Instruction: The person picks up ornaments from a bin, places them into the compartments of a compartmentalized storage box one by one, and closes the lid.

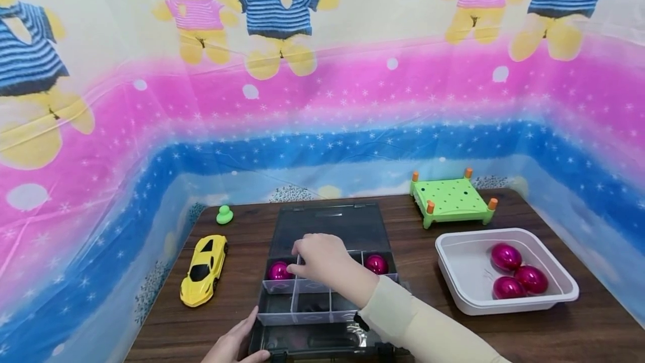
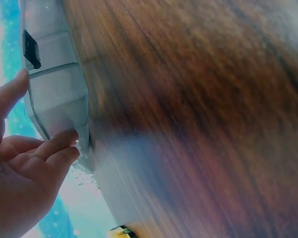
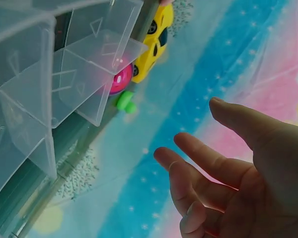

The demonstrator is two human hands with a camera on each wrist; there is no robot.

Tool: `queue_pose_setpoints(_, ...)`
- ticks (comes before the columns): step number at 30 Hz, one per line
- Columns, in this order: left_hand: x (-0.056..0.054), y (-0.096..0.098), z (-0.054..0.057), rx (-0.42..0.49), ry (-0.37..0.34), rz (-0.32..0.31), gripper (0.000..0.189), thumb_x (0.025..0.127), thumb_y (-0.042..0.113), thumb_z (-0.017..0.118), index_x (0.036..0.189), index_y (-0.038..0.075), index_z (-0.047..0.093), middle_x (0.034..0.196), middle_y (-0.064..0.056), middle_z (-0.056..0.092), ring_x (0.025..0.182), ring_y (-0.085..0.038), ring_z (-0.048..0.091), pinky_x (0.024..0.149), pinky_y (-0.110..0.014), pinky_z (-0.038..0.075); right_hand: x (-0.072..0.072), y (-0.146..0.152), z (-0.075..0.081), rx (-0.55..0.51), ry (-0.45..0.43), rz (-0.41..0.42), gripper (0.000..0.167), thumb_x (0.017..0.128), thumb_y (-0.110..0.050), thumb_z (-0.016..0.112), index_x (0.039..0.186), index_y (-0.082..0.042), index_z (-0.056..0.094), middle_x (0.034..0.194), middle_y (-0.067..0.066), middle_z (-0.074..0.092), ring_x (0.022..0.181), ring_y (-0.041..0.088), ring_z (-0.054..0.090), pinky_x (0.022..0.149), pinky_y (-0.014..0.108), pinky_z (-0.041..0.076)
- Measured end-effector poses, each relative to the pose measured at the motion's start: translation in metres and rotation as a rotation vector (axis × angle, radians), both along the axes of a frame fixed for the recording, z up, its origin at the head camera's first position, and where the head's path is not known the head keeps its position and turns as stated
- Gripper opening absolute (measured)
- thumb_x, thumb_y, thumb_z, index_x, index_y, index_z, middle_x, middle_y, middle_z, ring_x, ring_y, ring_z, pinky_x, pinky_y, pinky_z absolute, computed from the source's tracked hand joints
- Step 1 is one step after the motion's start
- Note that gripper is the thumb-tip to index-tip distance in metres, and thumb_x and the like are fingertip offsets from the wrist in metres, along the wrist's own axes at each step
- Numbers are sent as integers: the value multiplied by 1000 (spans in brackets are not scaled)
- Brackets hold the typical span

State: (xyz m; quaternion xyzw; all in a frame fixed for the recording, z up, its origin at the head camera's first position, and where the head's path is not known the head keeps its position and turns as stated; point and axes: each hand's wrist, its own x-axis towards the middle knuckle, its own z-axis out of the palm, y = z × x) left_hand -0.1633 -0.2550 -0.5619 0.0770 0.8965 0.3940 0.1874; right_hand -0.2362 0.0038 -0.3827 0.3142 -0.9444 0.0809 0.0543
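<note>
A divided plastic box [image 1: 311, 318] with clear partitions and a dark lid [image 1: 330, 228] folded back lies on the table. My left hand [image 1: 233, 342] holds its front left corner; the left wrist view shows the thumb on one wall and the fingers [image 2: 59, 144] against another. Over the back row hovers my right hand [image 1: 322, 259], its fingers [image 3: 198, 153] loosely bent around nothing. One shiny magenta ball [image 1: 280, 270] sits in the back left compartment, another magenta ball [image 1: 376, 264] in the back right. The back middle compartment is partly hidden behind my right hand.
On the right stands a white plastic tub [image 1: 456, 265] with three magenta balls [image 1: 506, 256]. Behind it is a green toy bed [image 1: 450, 198] with orange post tops. A yellow toy car [image 1: 204, 270] and a small green duck-like toy [image 1: 224, 215] stand left. A printed curtain [image 1: 342, 156] borders the table.
</note>
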Motion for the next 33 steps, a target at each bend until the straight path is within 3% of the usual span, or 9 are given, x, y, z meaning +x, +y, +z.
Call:
queue_pose_setpoints(4, 1, 1, 5, 19, -1, 3, 103, 81, 59, 68, 150, -5, 23, 143, -33, 35, 129, -49, 36, 98, -64, 33, 8, 19, 1, -14, 1, 18, 32, 85, -51, 69, 100, -23, 74, 88, -9, 65, 75, 8, 61, 59, 26, 52)
queue_pose_setpoints(10, 10, 10, 24, -25, 27, 15, 98, 83, 51, 70, 148, -8, 27, 141, -33, 39, 127, -49, 39, 98, -62, 35, 11, 48, -6, -53, -14, 17, 33, 85, -50, 70, 101, -21, 74, 90, -8, 67, 73, 7, 61, 60, 26, 52)
queue_pose_setpoints(12, 8, 9, 22, -8, 17, 7, 98, 83, 52, 70, 148, -8, 26, 141, -34, 37, 128, -49, 37, 98, -62, 34, 10, 58, -7, -71, -5, 6, 33, 85, -50, 70, 100, -21, 74, 91, -8, 68, 73, 7, 61, 59, 26, 52)
queue_pose_setpoints(17, -1, 0, 3, 29, -23, 0, 103, 81, 58, 68, 149, -6, 24, 143, -32, 35, 129, -50, 35, 98, -65, 32, 7, 84, -9, -119, 20, -64, 31, 85, -48, 70, 100, -22, 74, 93, -6, 69, 78, 9, 63, 62, 29, 52)
queue_pose_setpoints(21, -3, -3, -2, 8, -10, -20, 102, 82, 58, 67, 150, -5, 23, 144, -32, 35, 129, -50, 36, 97, -65, 33, 8, 108, -8, -135, 31, -145, 29, 84, -47, 71, 101, -23, 73, 94, -8, 69, 82, 9, 64, 65, 30, 52)
queue_pose_setpoints(25, -3, -1, -2, 6, 0, -38, 102, 82, 59, 66, 150, -3, 22, 144, -32, 35, 129, -49, 35, 97, -65, 33, 12, 137, -9, -141, 51, -212, 29, 83, -44, 73, 101, -21, 73, 94, -7, 68, 82, 11, 64, 68, 33, 53)
queue_pose_setpoints(30, 0, 4, 11, -5, -12, -18, 100, 82, 56, 67, 150, -4, 24, 143, -31, 36, 129, -48, 37, 98, -63, 33, 17, 178, -10, -188, 64, -220, 29, 85, -36, 74, 101, -12, 72, 95, 2, 69, 86, 21, 66, 73, 41, 54)
queue_pose_setpoints(33, 1, 6, 16, -7, -21, -7, 100, 82, 56, 68, 149, -5, 25, 143, -32, 37, 128, -49, 37, 98, -63, 33, 21, 204, -8, -165, 51, -277, 32, 86, -39, 72, 103, -11, 71, 98, 5, 69, 87, 27, 66, 71, 44, 54)
